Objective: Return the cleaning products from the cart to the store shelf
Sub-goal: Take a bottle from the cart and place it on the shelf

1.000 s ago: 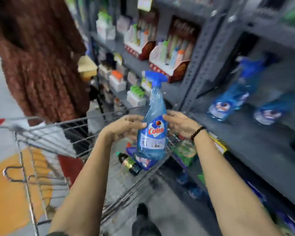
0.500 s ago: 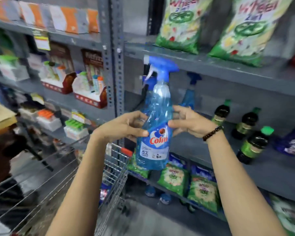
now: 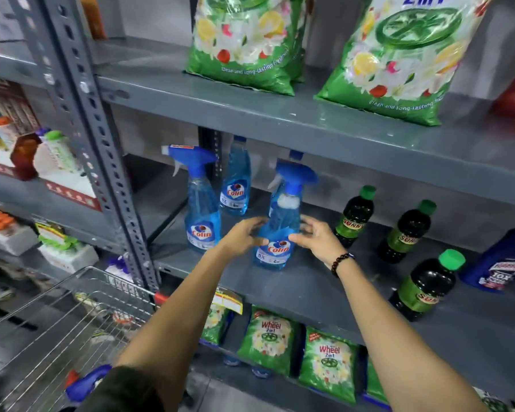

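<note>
A blue Colin spray bottle (image 3: 275, 251) stands upright on the grey middle shelf (image 3: 295, 288), near its front edge. My left hand (image 3: 243, 237) wraps the bottle's left side, thumb on the front. On the bottle's right side is my right hand (image 3: 317, 237), which has a bead bracelet at the wrist. Two more Colin bottles (image 3: 202, 215) (image 3: 235, 185) stand to the left and behind. The wire cart (image 3: 72, 322) is at the lower left, and a blue-and-red bottle top (image 3: 87, 382) shows in it by my left elbow.
Three dark bottles with green caps (image 3: 354, 215) (image 3: 405, 233) (image 3: 425, 286) stand right of the spray bottle, and a blue pouch (image 3: 500, 263) beyond them. Green detergent bags (image 3: 244, 43) fill the shelf above, and smaller ones (image 3: 268, 337) the shelf below. A perforated steel post (image 3: 101, 162) rises at left.
Both hands carried the spray bottle up from over the cart and forward onto the middle shelf, where its base now rests. My view swung from the cart to the shelf.
</note>
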Tool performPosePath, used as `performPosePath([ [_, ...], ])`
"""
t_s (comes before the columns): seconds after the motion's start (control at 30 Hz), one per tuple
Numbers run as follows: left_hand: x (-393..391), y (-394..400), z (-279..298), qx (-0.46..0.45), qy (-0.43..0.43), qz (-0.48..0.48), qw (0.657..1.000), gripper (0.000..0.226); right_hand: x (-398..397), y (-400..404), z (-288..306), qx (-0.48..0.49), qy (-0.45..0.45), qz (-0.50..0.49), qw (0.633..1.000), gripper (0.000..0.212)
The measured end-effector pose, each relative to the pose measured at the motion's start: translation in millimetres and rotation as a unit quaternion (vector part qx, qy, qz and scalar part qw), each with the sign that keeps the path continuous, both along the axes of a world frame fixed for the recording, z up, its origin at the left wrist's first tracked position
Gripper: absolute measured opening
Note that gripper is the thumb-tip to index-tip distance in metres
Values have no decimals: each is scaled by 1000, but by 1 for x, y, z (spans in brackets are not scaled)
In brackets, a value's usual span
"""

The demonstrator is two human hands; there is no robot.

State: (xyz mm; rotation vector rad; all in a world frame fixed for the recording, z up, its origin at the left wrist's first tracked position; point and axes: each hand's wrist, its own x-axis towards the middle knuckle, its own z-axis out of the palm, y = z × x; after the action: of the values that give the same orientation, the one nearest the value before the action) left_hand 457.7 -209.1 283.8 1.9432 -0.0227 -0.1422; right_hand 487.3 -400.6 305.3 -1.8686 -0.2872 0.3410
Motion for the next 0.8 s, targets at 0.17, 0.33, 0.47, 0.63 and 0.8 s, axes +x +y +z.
performPosePath([
  [0.17,16,1,-3,-32,6,9,999,60,21,4,0,-16,-1,-2,1000,59],
  [0.33,-2,-3,-10,-29,-21,39,999,59,8,7,-5,-15,-6,-13,1000,58],
  [0.47,-33,-1,-12,2,-30,110,993,65,-22,15,-9,29,8,-71,997,63],
  [0.63,-119,17,-28,-76,7,178,981,63,-90,43,-30,-9,-5,-240,971,65],
  [0.8,-226,61,-67,-90,44,276,956,54,-183,134,-76,-70,22,-121,990,52],
])
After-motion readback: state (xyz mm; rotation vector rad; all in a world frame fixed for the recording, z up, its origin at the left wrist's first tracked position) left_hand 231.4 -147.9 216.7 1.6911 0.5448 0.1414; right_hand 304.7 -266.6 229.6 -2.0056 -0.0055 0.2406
